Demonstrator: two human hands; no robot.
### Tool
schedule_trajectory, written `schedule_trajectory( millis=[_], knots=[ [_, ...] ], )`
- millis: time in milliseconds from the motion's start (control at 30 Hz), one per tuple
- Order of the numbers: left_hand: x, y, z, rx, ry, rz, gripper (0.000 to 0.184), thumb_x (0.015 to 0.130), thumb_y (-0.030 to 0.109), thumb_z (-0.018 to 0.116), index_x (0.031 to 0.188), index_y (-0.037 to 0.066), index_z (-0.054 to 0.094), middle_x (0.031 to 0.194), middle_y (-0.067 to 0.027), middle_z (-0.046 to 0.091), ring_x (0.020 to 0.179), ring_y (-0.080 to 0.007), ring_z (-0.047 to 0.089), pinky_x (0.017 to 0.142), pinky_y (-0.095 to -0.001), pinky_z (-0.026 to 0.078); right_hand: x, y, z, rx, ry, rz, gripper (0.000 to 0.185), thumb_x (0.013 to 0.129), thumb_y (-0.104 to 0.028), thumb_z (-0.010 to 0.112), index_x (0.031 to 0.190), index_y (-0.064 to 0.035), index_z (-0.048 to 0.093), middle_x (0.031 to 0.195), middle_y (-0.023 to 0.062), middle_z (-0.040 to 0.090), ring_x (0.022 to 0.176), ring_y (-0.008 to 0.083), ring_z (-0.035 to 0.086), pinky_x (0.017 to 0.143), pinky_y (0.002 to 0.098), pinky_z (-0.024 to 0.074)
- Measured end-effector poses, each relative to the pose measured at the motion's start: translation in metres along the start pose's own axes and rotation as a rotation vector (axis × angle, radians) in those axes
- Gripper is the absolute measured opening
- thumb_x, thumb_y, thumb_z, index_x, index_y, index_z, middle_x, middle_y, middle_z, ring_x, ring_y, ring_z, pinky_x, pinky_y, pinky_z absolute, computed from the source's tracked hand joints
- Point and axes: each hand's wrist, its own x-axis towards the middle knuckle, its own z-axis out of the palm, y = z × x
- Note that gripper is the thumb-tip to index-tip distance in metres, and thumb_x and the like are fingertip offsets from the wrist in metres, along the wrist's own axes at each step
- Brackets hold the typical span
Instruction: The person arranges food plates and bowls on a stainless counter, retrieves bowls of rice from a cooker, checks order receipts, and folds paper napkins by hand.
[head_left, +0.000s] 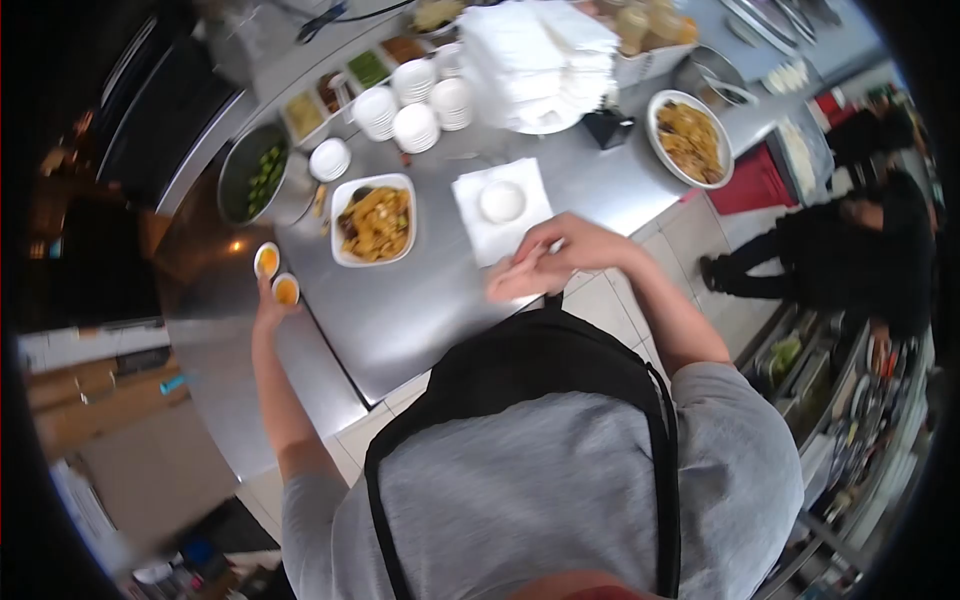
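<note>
Square bowl [400, 183]: smooth, glossy. Surface [360, 325] under bowl: metal, smooth, softly reflective. Pot [291, 190], left of bowl: metal, dull sheen. Two small cups [267, 246], below-left of bowl: smooth; material uncertain. Sheet [469, 208], right of bowl: paper, matt. Apron [550, 365], below-right of bowl: cloth, matt.

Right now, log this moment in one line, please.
left hand at two small orange-filled cups | right hand by white napkin, grip unclear | square food bowl on metal counter

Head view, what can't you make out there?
- Right hand: motion blur in the head view; any hold is unclear.
- Small cups at the left hand: head view, orange filling too small to identify.
- White stack: cut off by the head view's top edge.
</note>
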Motion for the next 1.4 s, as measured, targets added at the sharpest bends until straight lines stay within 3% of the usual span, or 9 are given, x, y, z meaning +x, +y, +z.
schedule_trajectory(
  millis=[300,400,433,467,533,833,967,1133,1400],
  knots=[
    [-0.016,0.08,-0.011,0.192,0.375,0.043,0.096,0.062,0.005,0.077,0.141,0.007,0.021,0.135,-0.019,0.036,0.122,-0.0284,0.039,0.102,-0.0354,0.03,-0.037,0.215,-0.116,-0.899,1.033,0.467,0.048,0.072,-0.022,0.058,0.118,-0.0088,0.053,0.102,0.0175,0.058,0.092,0.0336,0.057,0.078,0.0444,0.0453],
    [-0.023,0.167,0.02,-0.178,0.575,0.012,0.061,0.078,0.009,0.067,0.132,0.006,0.04,0.118,-0.017,0.053,0.105,-0.0247,0.053,0.092,-0.0337,0.041,-0.021,0.164,-0.066,-1.563,0.795,0.5,0.043,0.076,-0.018,0.049,0.118,-0.0083,0.044,0.113,0.0192,0.044,0.099,0.0435,0.044,0.067,0.0626,0.0386],
    [-0.023,0.197,0.039,-0.172,0.569,0.017,0.061,0.078,0.009,0.067,0.132,0.006,0.04,0.118,-0.017,0.053,0.105,-0.0247,0.053,0.092,-0.0337,0.041,-0.019,0.188,-0.054,-0.895,0.935,-0.012,0.039,0.073,-0.02,0.05,0.111,-0.0082,0.047,0.108,0.0178,0.044,0.095,0.0412,0.043,0.07,0.0628,0.0372],
    [-0.019,0.231,0.063,-0.312,0.547,0.144,0.051,0.081,0.011,0.064,0.128,0.005,0.044,0.113,-0.0147,0.056,0.101,-0.0219,0.055,0.087,-0.0313,0.043,-0.028,0.177,-0.033,-1.503,0.864,0.069,0.035,0.073,-0.018,0.049,0.107,-0.0091,0.049,0.107,0.0172,0.044,0.096,0.041,0.041,0.072,0.0633,0.0349],
    [-0.02,0.325,0.118,-0.411,0.431,0.283,0.039,0.085,0.012,0.06,0.123,0.004,0.051,0.106,-0.0111,0.06,0.094,-0.0179,0.058,0.081,-0.0276,0.046,-0.061,0.177,-0.026,-1.179,0.757,-0.35,0.037,0.071,-0.008,0.051,0.108,-0.0125,0.053,0.115,0.0133,0.045,0.103,0.0399,0.043,0.085,0.0574,0.0374],
    [0.015,0.567,0.399,-0.622,-0.549,0.083,0.045,0.088,0.019,0.056,0.127,0.0,0.041,0.105,-0.0151,0.058,0.086,-0.0206,0.062,0.074,-0.0288,0.052,-0.244,0.289,-0.188,-0.475,1.149,0.379,0.033,0.079,-0.001,0.049,0.109,-0.0058,0.061,0.082,0.0112,0.065,0.071,0.0187,0.059,0.062,0.0303,0.0455],
    [0.043,0.608,0.467,-1.033,-0.811,-0.231,0.043,0.091,0.017,0.048,0.128,0.002,0.031,0.117,-0.0211,0.051,0.094,-0.0294,0.061,0.079,-0.0366,0.053,-0.255,0.294,-0.23,-0.349,1.521,0.168,0.031,0.084,-0.004,0.049,0.113,-0.0061,0.059,0.075,0.01,0.058,0.069,0.0177,0.056,0.06,0.0317,0.0434],
    [0.049,0.625,0.495,-0.931,-0.613,-0.217,0.043,0.086,0.003,0.041,0.128,0.005,0.029,0.115,-0.0209,0.053,0.093,-0.0329,0.062,0.076,-0.0438,0.054,-0.227,0.251,-0.166,-0.15,0.95,-0.15,0.028,0.083,-0.001,0.046,0.107,-0.0029,0.06,0.094,0.0099,0.056,0.08,0.0206,0.057,0.074,0.0303,0.0463],
    [0.023,0.641,0.513,-1.097,-0.603,-0.223,0.06,0.072,-0.005,0.04,0.13,0.002,0.027,0.112,-0.0226,0.053,0.087,-0.0339,0.064,0.063,-0.0412,0.059,-0.261,0.262,-0.201,1.141,1.086,-0.118,0.044,0.09,-0.012,0.042,0.133,-0.0167,0.037,0.114,0.0045,0.054,0.097,0.019,0.056,0.083,0.0351,0.0471]
  ],
)
